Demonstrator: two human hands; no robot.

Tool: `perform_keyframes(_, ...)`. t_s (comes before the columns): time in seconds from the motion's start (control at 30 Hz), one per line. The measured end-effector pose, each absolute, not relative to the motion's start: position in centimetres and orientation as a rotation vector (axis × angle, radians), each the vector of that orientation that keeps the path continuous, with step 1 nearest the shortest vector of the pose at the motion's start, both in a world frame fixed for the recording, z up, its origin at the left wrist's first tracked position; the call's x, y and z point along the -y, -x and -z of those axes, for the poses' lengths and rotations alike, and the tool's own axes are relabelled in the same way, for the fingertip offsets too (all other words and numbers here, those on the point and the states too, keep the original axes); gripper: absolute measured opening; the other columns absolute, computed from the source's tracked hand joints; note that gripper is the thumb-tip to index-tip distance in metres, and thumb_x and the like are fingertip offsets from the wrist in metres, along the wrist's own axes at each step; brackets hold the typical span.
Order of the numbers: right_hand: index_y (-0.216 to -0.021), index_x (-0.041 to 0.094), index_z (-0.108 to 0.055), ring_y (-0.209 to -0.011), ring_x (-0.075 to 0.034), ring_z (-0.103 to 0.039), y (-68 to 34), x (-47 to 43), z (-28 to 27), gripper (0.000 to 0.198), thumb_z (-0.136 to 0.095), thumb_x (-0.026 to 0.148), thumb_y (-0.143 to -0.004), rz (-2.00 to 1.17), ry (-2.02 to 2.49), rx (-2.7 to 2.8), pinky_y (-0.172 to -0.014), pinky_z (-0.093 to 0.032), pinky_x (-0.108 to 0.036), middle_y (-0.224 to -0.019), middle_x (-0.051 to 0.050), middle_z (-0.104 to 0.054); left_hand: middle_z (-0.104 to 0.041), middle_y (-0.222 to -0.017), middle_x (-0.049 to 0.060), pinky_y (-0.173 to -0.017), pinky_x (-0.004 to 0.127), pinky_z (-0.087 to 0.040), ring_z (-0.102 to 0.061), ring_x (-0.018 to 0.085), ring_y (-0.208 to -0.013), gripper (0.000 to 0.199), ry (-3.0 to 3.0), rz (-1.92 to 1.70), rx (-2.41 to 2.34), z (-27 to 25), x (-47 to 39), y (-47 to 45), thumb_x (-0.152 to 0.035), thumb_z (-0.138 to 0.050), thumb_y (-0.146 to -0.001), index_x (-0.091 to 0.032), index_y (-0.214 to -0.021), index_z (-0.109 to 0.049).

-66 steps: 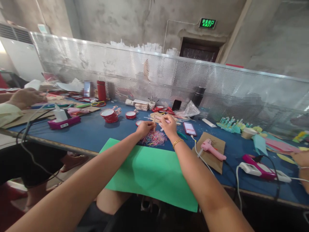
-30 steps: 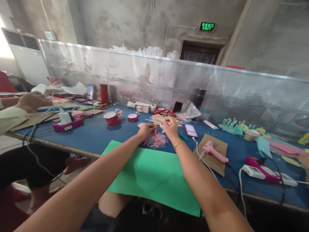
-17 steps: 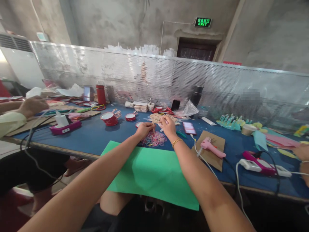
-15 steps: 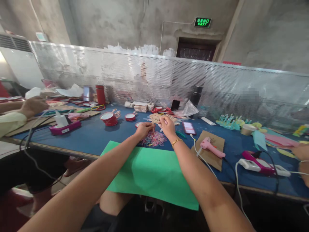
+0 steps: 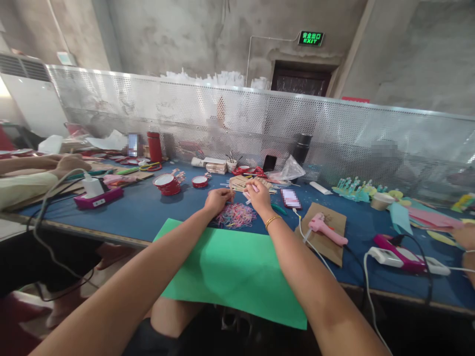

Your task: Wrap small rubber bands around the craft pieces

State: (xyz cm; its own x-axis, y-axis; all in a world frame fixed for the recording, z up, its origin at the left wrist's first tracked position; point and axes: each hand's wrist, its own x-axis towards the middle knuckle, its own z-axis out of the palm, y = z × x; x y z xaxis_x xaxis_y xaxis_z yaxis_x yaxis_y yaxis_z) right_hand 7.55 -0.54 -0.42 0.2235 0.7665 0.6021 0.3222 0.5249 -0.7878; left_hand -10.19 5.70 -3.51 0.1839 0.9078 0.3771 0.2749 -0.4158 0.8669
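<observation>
Head view: both outstretched hands [image 5: 218, 201] [image 5: 260, 196], fingers curled, flank tangled strands [image 5: 236, 216].

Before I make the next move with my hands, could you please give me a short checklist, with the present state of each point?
1. Left hand has its piece: ok, it pinches a thin pale strip, roughly upright.
2. Right hand has its tool: ok, it grips a slim pink pen-like tool.
3. Colored strands near both hands: ok, piled on the blue table.
4. Green sheet wholly on the table: not ok, its near part extends past the edge.
5. Pink glue gun set down: ok, on brown cardboard.
6. Glue gun cool: cannot tell.
</observation>
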Motion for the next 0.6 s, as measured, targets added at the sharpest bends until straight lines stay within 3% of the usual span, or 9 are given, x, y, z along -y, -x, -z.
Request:
perform_keyframes(0.23,-0.089,0.021,-0.072,-0.058,-0.016,-0.057,-7.5,1.4,-1.2,0.05,-0.042,0.061,-0.09,-0.449,0.969,1.246,-0.061,-0.049,-0.029,-0.059,0.0,-0.059,-0.072,-0.069,0.003,-0.064,0.026,-0.044,-0.059,0.016,-0.062,0.042,-1.877,-1.171,-1.08,3.3,-5.6,10.0,-0.057,-0.07,-0.068,-0.016,-0.076,-0.076)
perform_keyframes(0.43,-0.081,0.022,-0.063,-0.063,-0.015,-0.058,-7.2,0.7,-0.6,0.026,-0.061,0.048,-0.078,-0.595,0.9,1.188,-0.059,-0.048,-0.026,-0.069,0.002,-0.063,-0.072,-0.068,0.002,-0.061,0.026,-0.042,-0.057,0.015,-0.062,0.047,-1.92,-1.146,-1.146,2.7,-4.8,9.9,-0.061,-0.069,-0.068,-0.016,-0.075,-0.077)
perform_keyframes(0.6,-0.073,0.023,-0.055,-0.071,-0.015,-0.061,-6.8,0.6,-0.1,0.018,-0.06,0.04,-0.076,-0.543,0.912,1.222,-0.065,-0.05,-0.025,-0.071,0.002,-0.064,-0.071,-0.067,0.002,-0.057,0.025,-0.04,-0.055,0.015,-0.06,0.043,-1.965,-1.164,-1.114,2.4,-4.2,9.8,-0.057,-0.069,-0.069,-0.016,-0.074,-0.077)
